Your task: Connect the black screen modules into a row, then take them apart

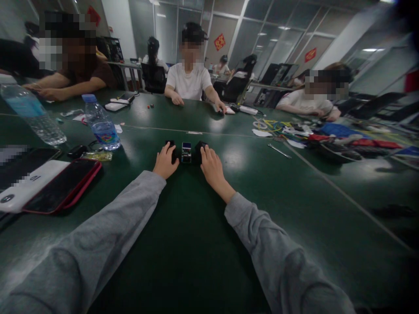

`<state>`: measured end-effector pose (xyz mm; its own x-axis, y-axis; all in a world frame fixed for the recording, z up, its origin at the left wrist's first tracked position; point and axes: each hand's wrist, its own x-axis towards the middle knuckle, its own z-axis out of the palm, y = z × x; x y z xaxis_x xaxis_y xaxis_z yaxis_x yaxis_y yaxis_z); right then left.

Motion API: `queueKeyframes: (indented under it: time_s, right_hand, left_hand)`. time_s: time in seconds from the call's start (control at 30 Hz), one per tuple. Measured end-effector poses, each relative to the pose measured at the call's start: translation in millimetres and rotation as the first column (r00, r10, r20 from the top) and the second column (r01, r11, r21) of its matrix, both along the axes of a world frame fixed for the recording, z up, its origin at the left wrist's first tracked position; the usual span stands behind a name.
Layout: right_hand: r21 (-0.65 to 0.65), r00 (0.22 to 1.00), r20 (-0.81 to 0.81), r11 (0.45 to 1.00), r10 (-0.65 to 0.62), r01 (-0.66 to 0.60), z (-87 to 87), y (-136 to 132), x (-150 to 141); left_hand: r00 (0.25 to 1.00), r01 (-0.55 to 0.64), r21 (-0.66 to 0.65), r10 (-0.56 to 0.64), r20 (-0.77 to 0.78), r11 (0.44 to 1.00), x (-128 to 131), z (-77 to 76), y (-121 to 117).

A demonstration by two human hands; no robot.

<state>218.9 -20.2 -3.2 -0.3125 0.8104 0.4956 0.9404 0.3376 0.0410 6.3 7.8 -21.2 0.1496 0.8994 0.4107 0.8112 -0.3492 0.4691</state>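
A small black device with a shiny middle section and dark blocks at both ends rests on the dark green table. My left hand grips its left end with curled fingers. My right hand closes on its right end. Both of my arms wear grey sleeves and reach straight forward. The device sits between the two hands, partly hidden by my fingers.
Two water bottles stand at the left, with a red-cased phone and a white power bank nearer me. A metal tool and a pile of cables and parts lie at the right. Several people sit across the table.
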Motion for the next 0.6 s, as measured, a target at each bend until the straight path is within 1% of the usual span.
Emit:
queueKeyframes:
  time_s: [0.17,0.4,0.5,0.6]
  right_hand:
    - [0.009,0.998,0.058,0.999,0.03,-0.031,-1.0,-0.4,-3.3]
    - [0.008,0.993,0.076,0.996,0.09,-0.091,-1.5,-1.0,-1.6]
    - [0.018,0.998,-0.005,0.997,0.069,-0.069,-6.1,0.4,1.2]
    - [-0.017,0.987,-0.152,0.999,0.048,-0.051,-13.6,3.1,5.1]
  left_hand:
    - [1.0,-0.015,0.003,0.015,-0.006,1.0,1.3,-1.0,-0.4]
    - [1.0,-0.015,-0.004,0.015,-0.008,1.0,1.4,0.8,-1.2]
    - [1.0,-0.008,0.001,0.008,0.005,1.0,1.1,1.8,-1.6]
    - [1.0,0.012,0.006,-0.012,0.026,1.0,0.0,1.2,-0.9]
